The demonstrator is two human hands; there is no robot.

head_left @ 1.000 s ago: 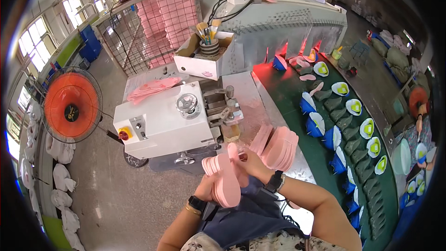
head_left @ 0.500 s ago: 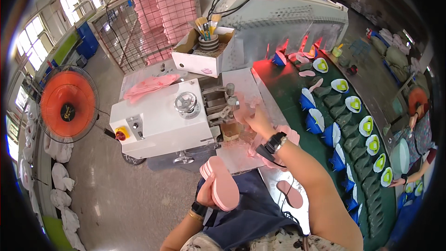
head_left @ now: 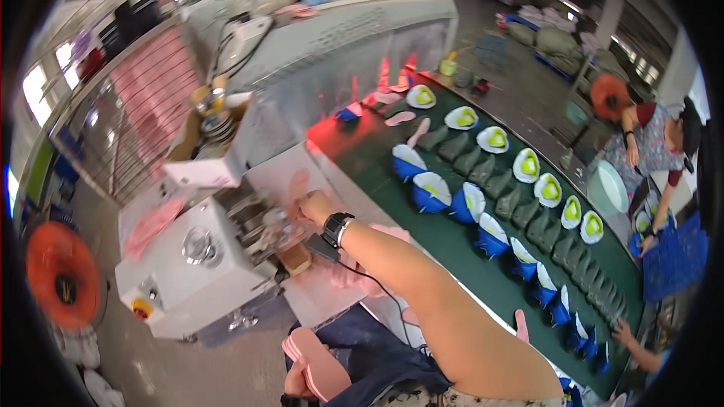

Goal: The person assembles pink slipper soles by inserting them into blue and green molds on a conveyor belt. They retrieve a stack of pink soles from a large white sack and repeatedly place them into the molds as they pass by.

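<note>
My left hand (head_left: 297, 381), low in the view by my lap, is wrapped around a stack of pink insoles (head_left: 323, 365). My right arm reaches across to a white machine (head_left: 200, 252) with metal rollers. Beside those rollers, my right hand (head_left: 315, 208) is closed on a pink insole (head_left: 299, 181), which sticks out past the fingers over a metal plate; blur softens its edges. Under my right wrist lies a heap of pink insoles (head_left: 385, 240), partly hidden by the forearm.
A green conveyor (head_left: 362, 158) on the right carries blue-and-white shoe uppers (head_left: 432, 192) and dark shoe lasts (head_left: 501, 192). A white box (head_left: 204, 173) with brushes stands behind the machine. An orange fan (head_left: 64, 275) is at left. Co-workers' hands (head_left: 633, 339) reach in at far right.
The view has swung right, so the machine and box sit further left and more conveyor shows. My left hand keeps its stack; my right hand remains by the rollers.
</note>
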